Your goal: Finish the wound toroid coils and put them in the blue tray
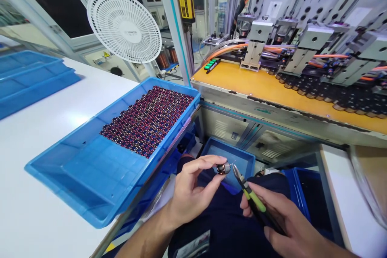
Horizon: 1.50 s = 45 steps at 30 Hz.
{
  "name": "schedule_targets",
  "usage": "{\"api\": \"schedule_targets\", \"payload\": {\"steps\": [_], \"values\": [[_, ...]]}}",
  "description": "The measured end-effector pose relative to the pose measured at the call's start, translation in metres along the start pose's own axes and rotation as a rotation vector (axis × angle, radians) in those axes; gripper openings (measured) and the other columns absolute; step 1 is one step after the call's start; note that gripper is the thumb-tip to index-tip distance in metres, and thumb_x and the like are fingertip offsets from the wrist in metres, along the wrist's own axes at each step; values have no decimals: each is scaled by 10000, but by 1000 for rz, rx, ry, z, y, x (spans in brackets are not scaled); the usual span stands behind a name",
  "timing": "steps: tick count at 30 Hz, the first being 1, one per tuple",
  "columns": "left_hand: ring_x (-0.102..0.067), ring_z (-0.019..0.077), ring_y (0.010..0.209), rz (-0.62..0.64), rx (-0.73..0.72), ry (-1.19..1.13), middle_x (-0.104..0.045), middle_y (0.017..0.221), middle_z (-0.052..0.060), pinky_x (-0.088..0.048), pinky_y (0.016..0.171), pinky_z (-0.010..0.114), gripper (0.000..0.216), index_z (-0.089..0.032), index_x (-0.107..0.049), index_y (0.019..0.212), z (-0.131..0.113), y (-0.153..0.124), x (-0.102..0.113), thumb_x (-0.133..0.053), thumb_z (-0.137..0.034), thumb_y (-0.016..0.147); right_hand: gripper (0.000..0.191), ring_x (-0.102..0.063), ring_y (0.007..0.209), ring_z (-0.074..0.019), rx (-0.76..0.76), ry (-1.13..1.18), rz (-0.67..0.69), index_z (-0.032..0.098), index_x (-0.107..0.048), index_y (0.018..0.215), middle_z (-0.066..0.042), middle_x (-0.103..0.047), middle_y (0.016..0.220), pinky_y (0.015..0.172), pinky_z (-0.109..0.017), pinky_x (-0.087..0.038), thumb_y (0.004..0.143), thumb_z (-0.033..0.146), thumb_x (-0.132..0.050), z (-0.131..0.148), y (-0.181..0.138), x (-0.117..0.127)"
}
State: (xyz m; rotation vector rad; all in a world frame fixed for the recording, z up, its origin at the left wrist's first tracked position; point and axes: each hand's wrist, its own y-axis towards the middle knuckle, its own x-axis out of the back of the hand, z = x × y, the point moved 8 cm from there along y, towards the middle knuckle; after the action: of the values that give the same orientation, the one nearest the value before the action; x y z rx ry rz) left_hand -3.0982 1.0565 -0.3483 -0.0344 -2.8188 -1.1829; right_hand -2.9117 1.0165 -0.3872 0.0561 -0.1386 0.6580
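In the head view, the left hand pinches a small round part between thumb and fingers, raised above the blue bin by the lap. Its axis lies roughly crosswise, and thin wires stick out from the end facing right. The right hand has its fingers wrapped around the green-and-black pliers, which slant up and leftward so that the tips sit just beside those wires. Whether metal touches wire I cannot tell. The left fingers are nearest the part, directly against it.
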Motion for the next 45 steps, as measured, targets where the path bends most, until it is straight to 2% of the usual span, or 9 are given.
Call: {"api": "schedule_targets", "payload": {"steps": [4, 11, 21, 28, 33, 38, 40, 42, 45], "values": [[-689, 188, 1017, -4, 24, 15, -684, 1094, 83, -570, 941, 374, 570, -188, -433, 1173, 0, -1, 0, -673, 87, 737, 848, -583, 1090, -143, 11, 27, 0, 420, -295, 1501, -64, -528, 1215, 1009, -348, -473, 817, -69, -401, 1, 3, -1], [-683, 181, 1011, 0, 85, -42, -685, 1113, 106, -594, 862, 322, 536, -187, -441, 1162, 3, -3, 1, -663, 76, 750, 908, -582, 910, -96, -60, 104, 4, 459, -354, 1463, -13, -564, 1081, 854, -236, -510, 757, -109, -410, -1, 10, -4], [-681, 171, 1012, -8, 112, -80, -683, 1116, 102, -582, 877, 294, 541, -191, -443, 1154, 5, -3, 2, -661, 87, 744, 914, -560, 858, -94, -144, 146, 13, 463, -338, 1477, 2, -558, 1057, 812, -239, -498, 753, -88, -417, -15, 9, -7], [-685, 170, 1001, -5, 122, -75, -682, 1113, 98, -579, 886, 298, 539, -199, -447, 1153, 6, -5, 2, -661, 81, 746, 802, -541, 763, -106, -209, -23, -36, 293, -417, 1481, -30, -559, 951, 683, -209, -477, 742, -15, -461, -23, 8, 2], [-684, 164, 1001, -17, 167, -117, -678, 1126, 86, -578, 876, 286, 532, -218, -495, 1157, 10, -6, 4, -669, 73, 747, 563, -577, 789, -127, -217, -96, -123, 165, -473, 1426, -76, -597, 953, 738, -240, -519, 863, 164, -489, -9, 24, 11], [-683, 133, 989, 7, 460, -477, -703, 1110, 76, -557, 857, 214, 350, -223, -672, 1117, 37, -15, 6, -707, -69, 805, 483, -653, 780, -149, -34, -520, -132, 123, -558, 1359, -84, -642, 855, 765, -239, -547, 893, 208, -461, 4, 32, 24], [-695, 121, 937, -25, 640, -651, -720, 1091, 84, -554, 827, 192, 242, -217, -722, 1072, 51, -25, 10, -710, -164, 836, 494, -671, 953, -198, 60, -783, -199, 169, -550, 1374, -108, -674, 1052, 881, -291, -536, 885, 211, -495, 18, 41, 46], [-705, 122, 887, -80, 794, -725, -724, 1090, 100, -556, 790, 184, 212, -204, -745, 1046, 61, -36, 19, -722, -238, 839, 531, -606, 1146, -239, 200, -988, -309, 192, -514, 1404, -107, -611, 1267, 958, -318, -499, 874, 217, -522, 46, 58, 75], [-710, 124, 839, -177, 923, -712, -722, 1097, 100, -558, 778, 189, 295, -186, -751, 1027, 66, -53, 38, -810, -241, 743, 511, -608, 1095, -242, 357, -1168, -442, 88, -557, 1352, -143, -605, 1251, 940, -313, -466, 856, 204, -528, 90, 105, 123]]}}
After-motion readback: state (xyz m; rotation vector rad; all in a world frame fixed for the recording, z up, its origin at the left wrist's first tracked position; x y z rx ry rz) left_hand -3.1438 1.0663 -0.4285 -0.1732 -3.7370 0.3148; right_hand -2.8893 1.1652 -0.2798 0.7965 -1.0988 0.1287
